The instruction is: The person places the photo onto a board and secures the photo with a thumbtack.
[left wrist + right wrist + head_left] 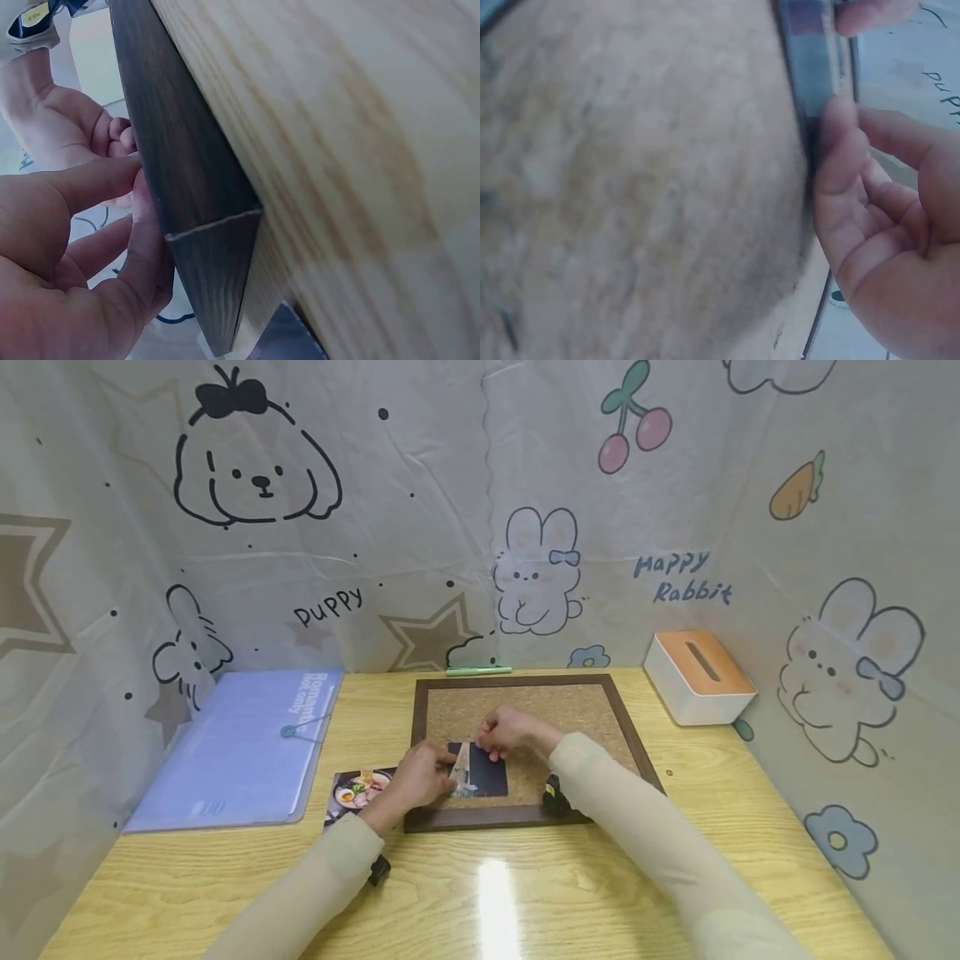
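Observation:
A dark photo card (489, 777) with a pale triangular shape lies on the lower left of a brown-framed corkboard (570, 718). At the card's left edge, my left hand (422, 774) rests thumb and fingertips on it, with the fingers spread. My right hand (510, 731) is at the card's top edge. Its thumb and forefinger pinch a small purplish thing (477, 744), too small to tell its kind. In the right wrist view the pinching right fingertips (840, 131) meet beside the card's edge. Close to the frame (191, 150), the left wrist view shows the left fingers.
Partly under the left forearm lies a second card (360, 789) with a picture of a food bowl. A blue document folder (232, 743) lies on the left. A tissue box (697, 677) stands at the right back. Behind the board is a green pen (478, 671).

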Demonstrator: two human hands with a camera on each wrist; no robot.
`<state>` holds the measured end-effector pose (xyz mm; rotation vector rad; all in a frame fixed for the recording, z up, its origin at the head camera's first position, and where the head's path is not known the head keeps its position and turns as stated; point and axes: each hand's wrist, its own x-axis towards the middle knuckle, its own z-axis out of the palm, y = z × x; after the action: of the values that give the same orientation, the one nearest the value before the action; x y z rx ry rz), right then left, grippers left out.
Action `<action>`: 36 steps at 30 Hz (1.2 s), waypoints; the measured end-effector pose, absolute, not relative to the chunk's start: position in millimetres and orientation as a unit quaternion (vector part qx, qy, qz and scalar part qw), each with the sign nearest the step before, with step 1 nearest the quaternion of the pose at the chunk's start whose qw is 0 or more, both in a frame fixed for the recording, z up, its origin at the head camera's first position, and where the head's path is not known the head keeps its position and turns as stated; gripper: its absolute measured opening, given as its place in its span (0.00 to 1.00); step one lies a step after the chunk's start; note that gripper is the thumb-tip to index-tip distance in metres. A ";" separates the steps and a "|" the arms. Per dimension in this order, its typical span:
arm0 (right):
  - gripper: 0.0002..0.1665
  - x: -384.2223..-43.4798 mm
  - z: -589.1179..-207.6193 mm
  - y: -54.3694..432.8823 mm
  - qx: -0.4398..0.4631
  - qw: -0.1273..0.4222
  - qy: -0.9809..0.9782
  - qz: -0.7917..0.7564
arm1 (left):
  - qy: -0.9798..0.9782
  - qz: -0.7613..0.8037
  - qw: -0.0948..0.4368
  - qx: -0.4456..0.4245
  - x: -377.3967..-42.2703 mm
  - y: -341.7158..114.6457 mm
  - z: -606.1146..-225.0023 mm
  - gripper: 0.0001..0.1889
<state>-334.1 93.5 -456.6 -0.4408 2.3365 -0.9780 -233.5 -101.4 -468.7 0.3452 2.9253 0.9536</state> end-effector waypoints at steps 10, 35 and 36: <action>0.07 -325.0 -440.1 119.6 -0.187 0.262 0.861 -0.393 | 0.932 0.348 0.021 0.096 -231.0 -105.9 -468.2 0.18; 0.13 -293.8 -427.2 210.1 -0.175 0.194 0.876 -0.405 | 0.872 0.486 0.060 0.007 -203.6 -172.5 -435.2 0.21; 0.13 -292.6 -426.8 214.2 -0.171 0.191 0.877 -0.406 | 0.867 0.495 0.063 0.002 -202.3 -175.3 -435.3 0.21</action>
<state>-292.6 214.2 -426.8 -0.4815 2.4651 -1.1397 -202.3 -175.3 -435.3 0.0061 2.6194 1.4948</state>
